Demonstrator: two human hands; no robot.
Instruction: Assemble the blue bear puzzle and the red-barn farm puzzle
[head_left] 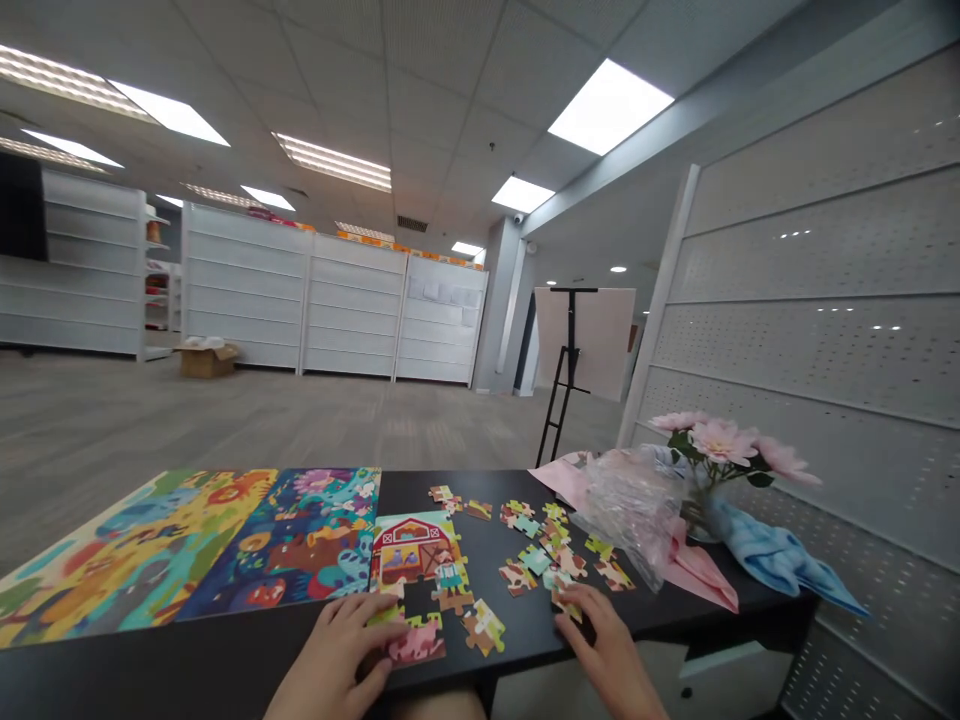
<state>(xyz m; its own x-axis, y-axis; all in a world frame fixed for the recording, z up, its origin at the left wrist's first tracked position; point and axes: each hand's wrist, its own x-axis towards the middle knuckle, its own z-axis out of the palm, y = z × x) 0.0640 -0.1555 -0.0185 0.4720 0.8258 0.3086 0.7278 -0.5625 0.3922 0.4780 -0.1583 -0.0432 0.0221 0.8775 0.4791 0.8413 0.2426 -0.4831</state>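
Observation:
A partly joined jigsaw puzzle (397, 575) with a red barn and a farm figure lies on the dark table, with a gap in its lower middle. My left hand (349, 645) rests at its lower left edge, fingers apart and laid on the joined pieces. A joined pair of loose pieces (484, 627) sits just right of the puzzle. My right hand (604, 645) is at the near side of a scattered group of loose puzzle pieces (555, 535), its thumb and fingers closed round a puzzle piece (568, 603). Part of that piece is hidden by the fingers.
Two finished animal puzzles, one yellow (150, 545) and one dark blue (300, 540), cover the table's left. On the right are crumpled clear plastic (630, 500), pink flowers in a vase (720, 440) and a blue cloth (780, 550). A perforated panel (825, 300) stands alongside.

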